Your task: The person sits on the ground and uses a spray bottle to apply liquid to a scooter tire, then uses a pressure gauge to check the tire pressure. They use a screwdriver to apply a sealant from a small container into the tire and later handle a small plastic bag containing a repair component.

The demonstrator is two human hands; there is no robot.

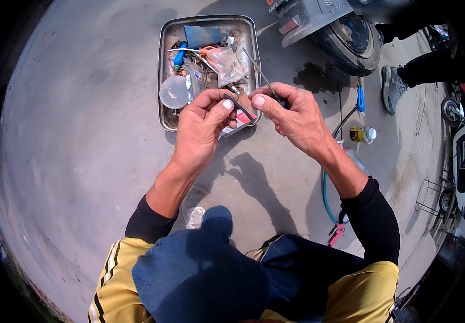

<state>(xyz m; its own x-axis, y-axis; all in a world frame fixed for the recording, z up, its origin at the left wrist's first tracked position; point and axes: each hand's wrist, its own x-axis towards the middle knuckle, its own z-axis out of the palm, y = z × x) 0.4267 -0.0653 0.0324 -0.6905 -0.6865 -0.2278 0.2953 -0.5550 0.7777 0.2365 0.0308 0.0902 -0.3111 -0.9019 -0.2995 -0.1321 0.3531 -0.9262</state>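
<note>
Between the thumb and fingers of my left hand (201, 121) is a short, thin black strip (241, 108), pointing down to the right. My right hand (291, 110), close beside it, grips a tool with a long, thin metal shaft (256, 67) that slants up to the left. Its dark handle mostly disappears inside my fingers, so I cannot tell its exact kind. Both hands are over the near edge of a metal tray (207, 19). In the tray lie a blue-handled tool (180, 55), a clear plastic bag (227, 65), a round translucent lid or tub (174, 92) and small parts.
Beyond the tray to the right is a wheel (353, 46) over a wet patch (318, 78). A blue-handled tool (360, 99) stands at the tyre. Nearby are a yellow bottle (363, 134), a teal hose (326, 196) with a pink-red end piece (336, 235) and another person's shoe (392, 89).
</note>
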